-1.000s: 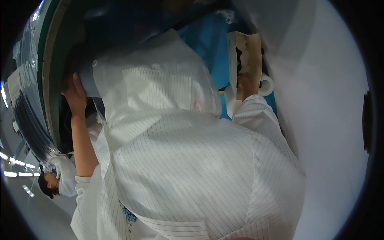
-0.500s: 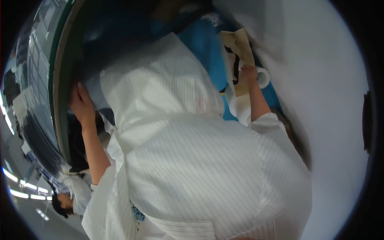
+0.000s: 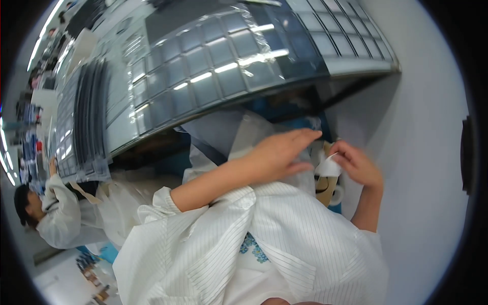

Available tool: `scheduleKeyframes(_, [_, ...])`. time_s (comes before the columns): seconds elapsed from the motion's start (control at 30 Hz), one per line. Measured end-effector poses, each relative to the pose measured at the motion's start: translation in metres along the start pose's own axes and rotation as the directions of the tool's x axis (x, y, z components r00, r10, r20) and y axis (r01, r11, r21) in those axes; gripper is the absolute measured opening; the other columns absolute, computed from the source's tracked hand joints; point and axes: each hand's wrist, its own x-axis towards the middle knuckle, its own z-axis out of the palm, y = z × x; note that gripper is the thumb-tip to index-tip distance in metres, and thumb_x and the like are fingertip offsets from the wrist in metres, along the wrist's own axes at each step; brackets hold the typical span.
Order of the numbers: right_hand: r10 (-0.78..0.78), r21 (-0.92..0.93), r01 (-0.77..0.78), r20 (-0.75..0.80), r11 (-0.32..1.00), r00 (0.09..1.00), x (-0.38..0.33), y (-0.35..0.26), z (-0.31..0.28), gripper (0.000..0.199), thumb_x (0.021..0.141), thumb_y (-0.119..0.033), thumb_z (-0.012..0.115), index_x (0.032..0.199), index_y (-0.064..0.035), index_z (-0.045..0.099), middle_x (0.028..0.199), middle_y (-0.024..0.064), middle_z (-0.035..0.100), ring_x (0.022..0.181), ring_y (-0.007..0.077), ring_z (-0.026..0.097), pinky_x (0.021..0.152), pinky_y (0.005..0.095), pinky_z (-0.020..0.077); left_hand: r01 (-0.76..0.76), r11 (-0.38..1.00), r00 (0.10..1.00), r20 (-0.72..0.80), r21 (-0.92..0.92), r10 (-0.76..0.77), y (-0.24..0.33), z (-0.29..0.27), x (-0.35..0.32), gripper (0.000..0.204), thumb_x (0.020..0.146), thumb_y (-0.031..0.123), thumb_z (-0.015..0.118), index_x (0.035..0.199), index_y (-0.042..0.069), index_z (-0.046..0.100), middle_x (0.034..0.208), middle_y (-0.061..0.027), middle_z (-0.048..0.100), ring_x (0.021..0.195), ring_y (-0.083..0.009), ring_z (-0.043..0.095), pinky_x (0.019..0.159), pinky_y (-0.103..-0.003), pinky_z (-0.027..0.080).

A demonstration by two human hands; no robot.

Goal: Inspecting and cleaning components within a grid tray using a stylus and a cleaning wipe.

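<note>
My right hand [image 3: 357,163] pinches a small white sheet-like piece [image 3: 329,166] between thumb and fingers; whether it is paper or cloth, I cannot tell. My left hand [image 3: 284,152] reaches across in front of my body with its fingers stretched out and thumb apart, holding nothing, close to the white piece. Below my right hand is a brown paper bag [image 3: 324,197] with a dark handle, partly covered by the white piece. A white roll [image 3: 337,194] lies beside the bag, low against the wall.
Ahead stands a table [image 3: 361,66] with clear plastic sheets of grid pockets [image 3: 203,56] on it. A stack of dark-edged sheets [image 3: 87,112] is at its left. A white wall [image 3: 427,132] closes the right side. Another person [image 3: 58,216] is at the far left.
My view has swung up from the floor to the table. My left hand has come from the table's edge across to the right. My right hand has left the paper bag's side and now holds the white piece.
</note>
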Motion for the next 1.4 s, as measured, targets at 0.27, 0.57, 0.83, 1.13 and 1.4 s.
scheduleKeyframes(0.27, [-0.121,0.383,0.075,0.098,0.921,0.988,0.063,-0.105,0.04,0.017,0.085,-0.004,0.065,0.101,-0.0019,0.058,0.09,0.0011,0.058,0.079,0.0038,0.053,0.068,0.0212,0.0438,0.305,0.902,0.951,0.043,-0.306,-0.306,0.004,-0.066,-0.04,0.031,0.082,0.017,0.07,0.106,0.001,0.059,0.081,-0.0113,0.064,0.067,-0.0248,0.06,0.063,-0.031,0.047])
scheduleKeyframes(0.57, [-0.305,0.799,0.22,-0.047,0.561,0.951,0.1,-0.147,0.018,0.012,0.086,-0.011,0.065,0.091,-0.0019,0.058,0.081,0.0134,0.061,0.074,0.0182,0.061,0.065,0.0285,0.0482,0.068,0.984,0.969,-0.222,-0.165,-0.104,0.003,-0.097,-0.051,0.02,0.077,0.016,0.075,0.087,0.001,0.065,0.078,-0.0103,0.065,0.067,-0.0245,0.061,0.059,-0.033,0.047])
scheduleKeyframes(0.83, [-0.707,-0.67,0.465,-0.129,0.579,0.695,0.176,-0.179,-0.004,0.024,0.083,0.0,0.057,0.106,-0.003,0.062,0.104,0.0121,0.059,0.09,0.0272,0.06,0.074,0.0316,0.05,0.153,0.864,0.864,-0.49,0.48,0.119,-0.035,-0.129,-0.01,0.033,0.075,0.015,0.074,0.105,0.004,0.065,0.108,-0.0064,0.064,0.065,-0.0158,0.055,0.058,-0.027,0.046])
scheduleKeyframes(1.13, [-0.611,-0.908,0.374,0.19,0.188,0.769,0.172,-0.193,-0.005,0.028,0.075,-0.004,0.063,0.103,-0.0019,0.065,0.101,0.0065,0.057,0.088,0.0236,0.057,0.075,0.0333,0.0453,0.185,0.812,0.896,-0.435,0.553,0.092,-0.042,-0.125,-0.011,0.031,0.078,0.023,0.069,0.101,0.002,0.065,0.115,-0.0061,0.062,0.067,-0.0127,0.049,0.058,-0.025,0.042])
scheduleKeyframes(1.4, [-0.664,-0.953,0.288,0.155,0.096,0.732,0.167,-0.191,0.001,0.016,0.069,-0.005,0.061,0.085,-0.0008,0.061,0.087,0.0051,0.052,0.081,0.0194,0.053,0.069,0.0303,0.0439,0.214,0.829,0.894,-0.446,0.518,0.049,-0.04,-0.127,-0.01,0.03,0.077,0.017,0.071,0.104,0.004,0.067,0.116,-0.0036,0.064,0.063,-0.0138,0.052,0.058,-0.026,0.044])
